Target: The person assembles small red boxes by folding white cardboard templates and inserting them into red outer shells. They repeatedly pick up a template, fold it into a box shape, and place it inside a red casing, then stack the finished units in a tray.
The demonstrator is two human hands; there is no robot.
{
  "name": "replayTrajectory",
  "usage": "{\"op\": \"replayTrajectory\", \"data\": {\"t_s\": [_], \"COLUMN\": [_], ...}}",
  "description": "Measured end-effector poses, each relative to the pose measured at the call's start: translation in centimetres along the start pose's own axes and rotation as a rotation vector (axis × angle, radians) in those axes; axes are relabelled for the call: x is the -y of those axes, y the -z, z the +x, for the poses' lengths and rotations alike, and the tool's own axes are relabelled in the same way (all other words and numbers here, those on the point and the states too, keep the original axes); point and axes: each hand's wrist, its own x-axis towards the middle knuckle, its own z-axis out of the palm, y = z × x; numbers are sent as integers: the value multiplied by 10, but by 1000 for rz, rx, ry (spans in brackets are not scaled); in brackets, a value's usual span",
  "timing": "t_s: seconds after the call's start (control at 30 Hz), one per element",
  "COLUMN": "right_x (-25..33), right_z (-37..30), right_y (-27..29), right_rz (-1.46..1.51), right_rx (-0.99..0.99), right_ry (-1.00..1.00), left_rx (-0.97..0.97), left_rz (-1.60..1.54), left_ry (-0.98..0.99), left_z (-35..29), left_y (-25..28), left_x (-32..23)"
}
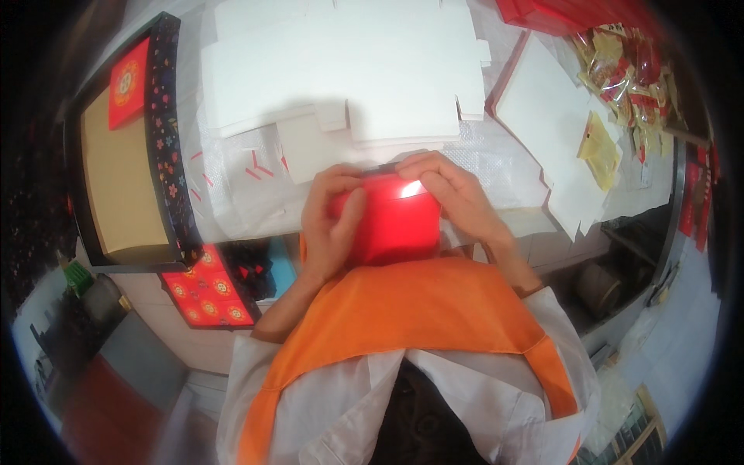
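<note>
A glossy red box (394, 229) is held close in front of my orange apron, at the near edge of the table. My left hand (333, 213) grips its left side, thumb on the red face and fingers behind. Along the top right edge, my right hand (453, 190) is closed on the same box with its fingertips on the rim. A bright glare lies on the face near the right fingers. A dark strip shows at the far edge between both hands. The side of the box turned away from me is hidden.
Flat white cardboard sheets (349, 62) cover the far table. At left stands a dark flower-patterned tray (167, 139) containing a red square box (129, 84). Gold and red packets (620, 85) are heaped at right beside another white sheet (542, 116). Patterned red boxes (205, 291) sit below the table edge.
</note>
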Motion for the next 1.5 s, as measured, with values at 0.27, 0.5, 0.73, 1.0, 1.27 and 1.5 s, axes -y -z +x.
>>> {"op": "replayTrajectory", "data": {"t_s": [0.27,0.5,0.73,1.0,1.27,1.5], "right_x": [2,-7,-1,7,2,19], "right_z": [0,-6,-1,3,-3,-5], "right_y": [-10,-16,-5,0,-15,-13], "right_rz": [-227,-269,106,-141,-231,146], "right_rx": [-18,-73,4,49,-5,-66], "right_ry": [133,282,48,10,214,10], "left_rx": [-42,-72,19,30,89,1], "left_rz": [-59,-149,22,67,-42,-114], "left_ry": [51,42,77,9,3,175], "left_z": [-2,-7,-1,-2,-5,13], "left_y": [-2,0,2,3,11,6], "left_x": [1,8,0,9,17,-9]}}
